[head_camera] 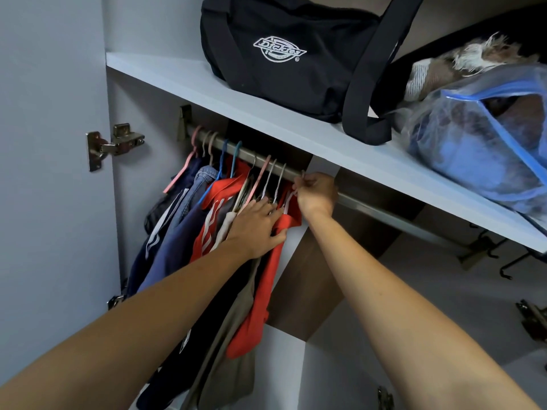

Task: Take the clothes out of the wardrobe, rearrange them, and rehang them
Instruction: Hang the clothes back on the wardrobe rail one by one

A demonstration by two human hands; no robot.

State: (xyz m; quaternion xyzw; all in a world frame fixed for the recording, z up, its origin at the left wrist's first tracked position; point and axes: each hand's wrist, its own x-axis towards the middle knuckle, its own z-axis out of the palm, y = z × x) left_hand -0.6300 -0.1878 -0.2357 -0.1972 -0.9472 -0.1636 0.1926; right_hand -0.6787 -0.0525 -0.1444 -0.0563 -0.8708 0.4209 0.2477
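Observation:
Several garments hang on plastic hangers from a metal rail under the wardrobe shelf. The rightmost one is a red garment on a white hanger. My right hand pinches that hanger's hook at the rail. My left hand lies with straight fingers against the red garment's shoulder, its thumb under the fabric edge. Left of it hang a beige garment, a red striped one, navy ones and a denim piece.
A black Dickies bag and a clear blue-trimmed storage bag sit on the shelf above. The open door with its hinge is at left. The rail's right stretch carries no hangers. Dark hooks hang at far right.

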